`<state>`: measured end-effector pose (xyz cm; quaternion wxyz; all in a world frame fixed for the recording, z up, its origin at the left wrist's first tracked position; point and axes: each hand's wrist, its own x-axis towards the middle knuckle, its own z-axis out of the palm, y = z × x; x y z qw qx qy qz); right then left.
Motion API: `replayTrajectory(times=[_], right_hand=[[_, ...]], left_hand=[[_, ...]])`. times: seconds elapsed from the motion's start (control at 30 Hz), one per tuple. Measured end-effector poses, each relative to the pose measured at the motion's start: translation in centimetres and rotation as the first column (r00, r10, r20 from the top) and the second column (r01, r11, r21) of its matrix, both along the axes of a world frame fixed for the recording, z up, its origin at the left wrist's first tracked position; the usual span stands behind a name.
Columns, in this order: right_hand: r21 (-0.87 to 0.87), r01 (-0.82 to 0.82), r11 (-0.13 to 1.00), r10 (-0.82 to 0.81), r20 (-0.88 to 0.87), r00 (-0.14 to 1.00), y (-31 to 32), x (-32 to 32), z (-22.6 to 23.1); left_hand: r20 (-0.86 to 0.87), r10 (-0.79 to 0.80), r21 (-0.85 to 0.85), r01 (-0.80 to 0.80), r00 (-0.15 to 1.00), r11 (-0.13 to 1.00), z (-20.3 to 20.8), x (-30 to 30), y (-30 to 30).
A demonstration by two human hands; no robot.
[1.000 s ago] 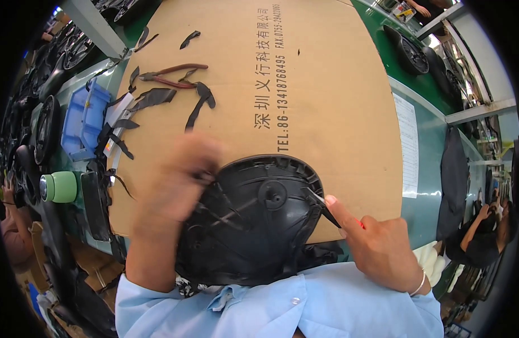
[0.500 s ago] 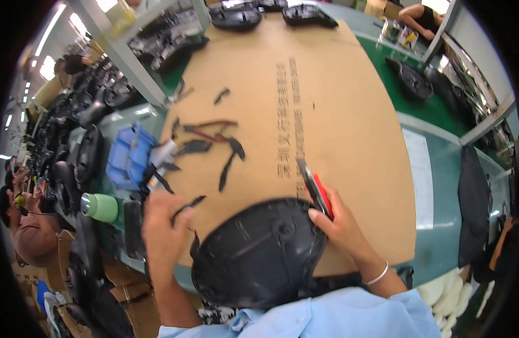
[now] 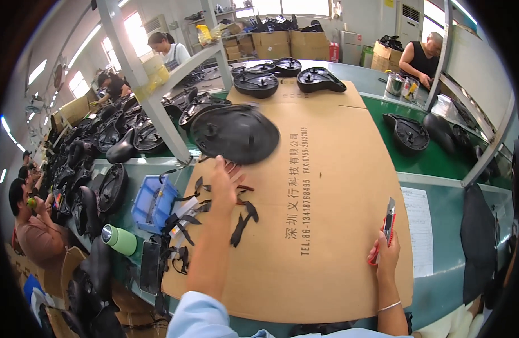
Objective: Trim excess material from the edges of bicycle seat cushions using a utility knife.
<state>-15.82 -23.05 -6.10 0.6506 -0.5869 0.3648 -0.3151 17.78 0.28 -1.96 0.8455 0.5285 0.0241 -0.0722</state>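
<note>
A black bicycle-type saddle [image 3: 234,134], underside up and slightly blurred, is over the far left part of the cardboard sheet [image 3: 349,169]. My left hand [image 3: 226,176] is stretched out at its near edge, fingers apart; whether a fingertip still touches the saddle I cannot tell. My right hand [image 3: 386,252], at the sheet's right side, is closed round a red and black utility knife [image 3: 389,222] with its blade pointing away from me. Black trimmed scraps [image 3: 245,221] lie below my left hand, and red-handled pliers [image 3: 244,187] show partly behind it.
To the left are a blue bin [image 3: 152,204], a green bottle [image 3: 120,240] and a dark phone-like slab [image 3: 151,267]. More saddles [image 3: 256,84] lie at the sheet's far end. A metal post [image 3: 150,84] rises at left. Co-workers sit around; a paper sheet [image 3: 416,231] lies at right.
The saddle has gone from in front of my body to the far left, my left hand reaching after it. My right hand has moved right with the knife. The view has tilted up.
</note>
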Motion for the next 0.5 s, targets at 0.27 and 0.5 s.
replayTrajectory(times=[0.27, 0.5], right_hand=[[-0.045, -0.051, 0.998, 0.051, -0.016, 0.999, -2.1, -0.1, 0.3], [0.029, 0.187, 0.982, -0.187, 0.290, 0.938, -17.6, 8.7, -1.1]], left_hand=[[0.319, -0.682, 0.866, 0.090, 0.659, 0.492, -5.5, -10.9, -8.9], [0.414, -0.568, 0.773, 0.054, 0.712, 0.632, -6.4, -10.7, -8.3]])
